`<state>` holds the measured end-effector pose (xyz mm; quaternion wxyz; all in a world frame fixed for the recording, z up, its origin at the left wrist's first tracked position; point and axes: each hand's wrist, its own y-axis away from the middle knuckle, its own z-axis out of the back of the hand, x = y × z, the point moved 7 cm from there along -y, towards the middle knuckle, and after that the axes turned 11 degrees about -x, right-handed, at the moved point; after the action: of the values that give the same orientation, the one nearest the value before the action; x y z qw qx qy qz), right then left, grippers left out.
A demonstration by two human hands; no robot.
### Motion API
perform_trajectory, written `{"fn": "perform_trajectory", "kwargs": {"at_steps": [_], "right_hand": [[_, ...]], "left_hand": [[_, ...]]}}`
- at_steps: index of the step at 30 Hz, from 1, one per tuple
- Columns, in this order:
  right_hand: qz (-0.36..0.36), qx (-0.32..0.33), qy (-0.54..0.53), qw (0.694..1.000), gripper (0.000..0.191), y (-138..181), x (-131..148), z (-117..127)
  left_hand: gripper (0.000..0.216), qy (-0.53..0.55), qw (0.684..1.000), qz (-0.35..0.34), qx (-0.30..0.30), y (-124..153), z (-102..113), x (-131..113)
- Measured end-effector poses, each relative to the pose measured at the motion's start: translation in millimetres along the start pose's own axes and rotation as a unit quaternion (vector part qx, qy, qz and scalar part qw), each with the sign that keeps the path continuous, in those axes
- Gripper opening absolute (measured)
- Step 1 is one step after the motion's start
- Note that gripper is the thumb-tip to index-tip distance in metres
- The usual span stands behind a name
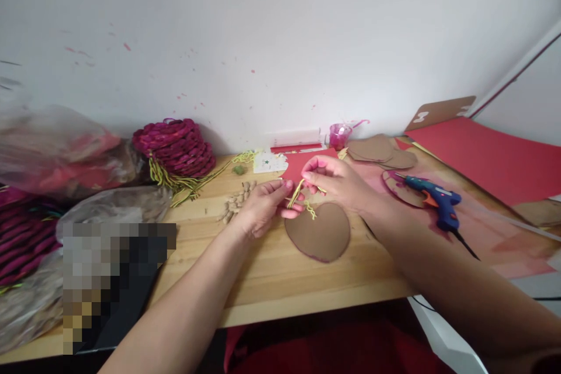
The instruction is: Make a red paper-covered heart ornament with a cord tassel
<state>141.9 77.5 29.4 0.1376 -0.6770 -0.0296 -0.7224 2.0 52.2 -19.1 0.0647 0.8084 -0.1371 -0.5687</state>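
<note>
Above the wooden table, my left hand (pixel 267 204) pinches a small bunch of yellow yarn (pixel 296 194) between thumb and fingers. My right hand (pixel 326 178) is closed on the same yarn, just to the right, with its fingertips together. A loose yarn end dangles below the hands over a round brown cardboard piece (pixel 318 236), whose edge is dark pink. Left of my left hand lies a scatter of peanut-like beige pieces (pixel 236 201). Exactly how the yarn runs between the fingers is partly hidden.
A magenta coiled bundle (pixel 175 146) with yellow strands stands at back left, near plastic bags (pixel 65 152). On the right, a blue glue gun (pixel 438 198) rests by a cardboard disc. Behind are stacked cardboard pieces (pixel 372 149), a pink-stained cup (pixel 339 135) and red sheets (pixel 486 158).
</note>
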Motion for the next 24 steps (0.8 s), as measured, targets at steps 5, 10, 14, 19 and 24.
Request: {"fn": "perform_trajectory", "kwargs": {"at_steps": [5, 10, 14, 19, 24], "right_hand": [[0.014, -0.052, -0.010, 0.999, 0.023, -3.0, -8.1, 13.1], [0.037, -0.060, -0.015, 0.997, 0.020, -0.3, -5.7, 15.9], [0.036, -0.068, -0.027, 0.997, 0.020, 0.2, -4.3, 18.1], [0.030, -0.082, -0.067, 0.994, 0.027, -2.3, -6.4, 23.0], [0.040, -0.103, -0.107, 0.988, 0.031, -4.4, -4.4, 28.4]], "left_hand": [[0.041, -0.021, 1.000, -0.018, -0.012, -5.3, 6.7, 1.6], [0.040, -0.065, 0.997, -0.033, -0.010, -2.1, 4.6, -0.2], [0.042, -0.104, 0.993, -0.043, -0.027, 0.9, 0.6, -0.6], [0.042, -0.102, 0.992, -0.057, -0.048, -2.9, 0.6, -4.0], [0.041, -0.119, 0.990, -0.054, -0.050, -3.5, -2.5, -14.7]]}}
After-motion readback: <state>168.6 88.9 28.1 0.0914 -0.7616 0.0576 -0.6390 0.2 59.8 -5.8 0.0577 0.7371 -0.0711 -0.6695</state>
